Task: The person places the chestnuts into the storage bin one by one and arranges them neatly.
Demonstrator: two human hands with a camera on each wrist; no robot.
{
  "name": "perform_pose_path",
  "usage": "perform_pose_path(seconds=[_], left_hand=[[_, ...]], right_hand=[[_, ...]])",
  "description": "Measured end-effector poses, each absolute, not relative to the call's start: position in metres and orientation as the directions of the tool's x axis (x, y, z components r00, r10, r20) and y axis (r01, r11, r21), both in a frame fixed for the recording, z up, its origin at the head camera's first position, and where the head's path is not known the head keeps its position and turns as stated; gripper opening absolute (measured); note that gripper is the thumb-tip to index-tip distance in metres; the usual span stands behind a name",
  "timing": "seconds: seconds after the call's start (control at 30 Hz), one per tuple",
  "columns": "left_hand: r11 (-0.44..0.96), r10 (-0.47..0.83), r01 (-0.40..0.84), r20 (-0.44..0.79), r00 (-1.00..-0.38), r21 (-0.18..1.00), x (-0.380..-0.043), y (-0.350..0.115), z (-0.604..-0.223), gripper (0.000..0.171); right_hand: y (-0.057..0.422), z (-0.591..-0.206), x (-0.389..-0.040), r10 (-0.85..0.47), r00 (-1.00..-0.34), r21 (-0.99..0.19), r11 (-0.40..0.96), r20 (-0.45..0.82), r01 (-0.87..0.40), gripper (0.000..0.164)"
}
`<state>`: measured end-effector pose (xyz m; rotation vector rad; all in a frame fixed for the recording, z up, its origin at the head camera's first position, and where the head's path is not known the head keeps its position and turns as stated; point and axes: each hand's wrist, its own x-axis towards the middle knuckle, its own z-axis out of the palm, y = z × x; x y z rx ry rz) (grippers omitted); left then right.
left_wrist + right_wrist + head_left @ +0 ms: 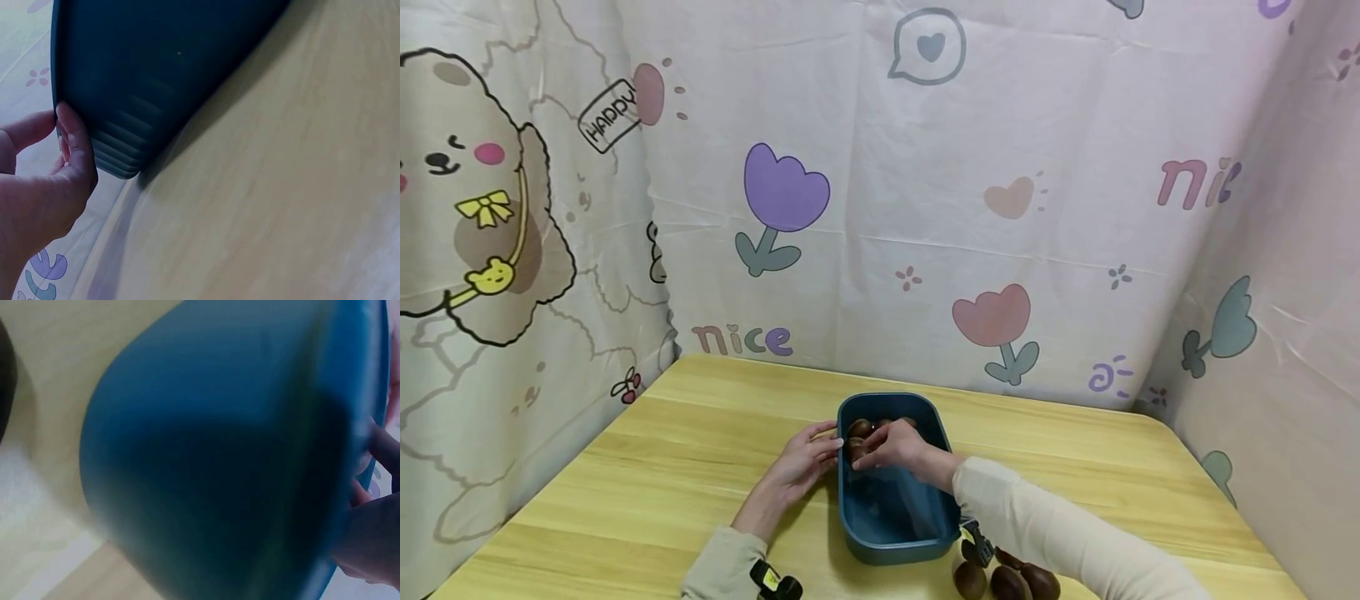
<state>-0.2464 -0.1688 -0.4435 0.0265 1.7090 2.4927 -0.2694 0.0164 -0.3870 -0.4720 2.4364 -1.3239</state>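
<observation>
A deep dark-blue rectangular container (895,546) with rounded corners stands on the table. At its left rim my left hand (805,462) pinches the edge; in the left wrist view the thumb and forefinger meet there. My right hand (898,446) reaches over the right wall into the container and pinches a glossy brown chestnut-like piece (856,450) between thumb and fingers. Behind it, more such brown pieces (861,428) lie at the container's far end, partly hidden by the hand. In the right wrist view the container's wall (187,456) hides most of the hand.
Several more brown chestnut-like pieces (1011,583) lie on the wooden table (700,450) at the near right, partly under the right sleeve (1045,517). A patterned cloth (880,208) hangs behind the table and along both sides.
</observation>
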Motion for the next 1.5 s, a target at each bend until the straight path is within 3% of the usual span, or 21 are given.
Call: perform_pose_path(seconds=[0.27, 0.57, 1.17, 1.5], left_hand=[[-0.359, 0.112, -0.083, -0.046, -0.993, 0.929, -0.247, -0.168, -0.444, 0.047], [-0.375, 0.11, -0.089, -0.051, -0.993, 0.923, -0.248, -0.168, -0.445, 0.046], [-0.356, 0.104, -0.091, -0.057, -0.993, 0.93, -0.248, -0.165, -0.444, 0.047], [-0.359, 0.104, -0.084, -0.05, -0.993, 0.929, -0.247, -0.167, -0.445, 0.047]], right_hand=[[0.01, -0.396, -0.26, -0.374, -0.912, -0.864, 0.502, -0.165, -0.049, 0.014], [0.01, -0.401, -0.26, -0.442, -0.897, -0.763, 0.587, -0.02, -0.272, 0.006], [0.029, -0.386, -0.266, -0.503, -0.852, -0.861, 0.489, -0.147, -0.14, 0.01], [0.067, -0.356, -0.276, -0.504, -0.863, -0.861, 0.425, 0.033, -0.281, 0.021]])
